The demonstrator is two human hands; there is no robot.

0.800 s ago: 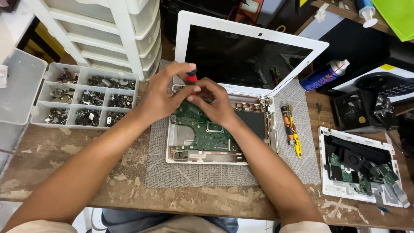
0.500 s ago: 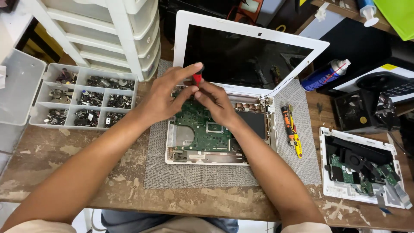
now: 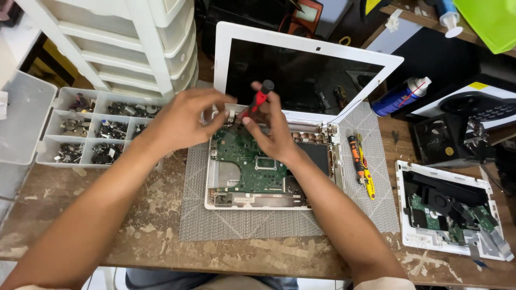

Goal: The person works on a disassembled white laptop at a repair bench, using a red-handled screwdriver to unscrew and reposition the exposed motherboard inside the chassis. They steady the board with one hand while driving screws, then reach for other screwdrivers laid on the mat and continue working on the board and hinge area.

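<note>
Our right hand [image 3: 271,131] in a closed grip on a red screwdriver [image 3: 257,102], tip at the opened white laptop [image 3: 269,166] on the table's grey mat [image 3: 242,223], our left hand [image 3: 183,121] pinching beside the hinge, grip narrow

Worn wooden table [image 3: 134,236] bears grey mat [image 3: 236,225], parts tray [image 3: 54,126].

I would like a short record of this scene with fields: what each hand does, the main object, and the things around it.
Right hand: holds a red and black screwdriver, tip down at the back edge of the board
Left hand: fingers at the same spot
Main object: opened white laptop, green circuit board exposed
Surface: grey mat on a worn wooden table
Left side: tray of small parts
Right side: blue spray can, second opened device
</note>
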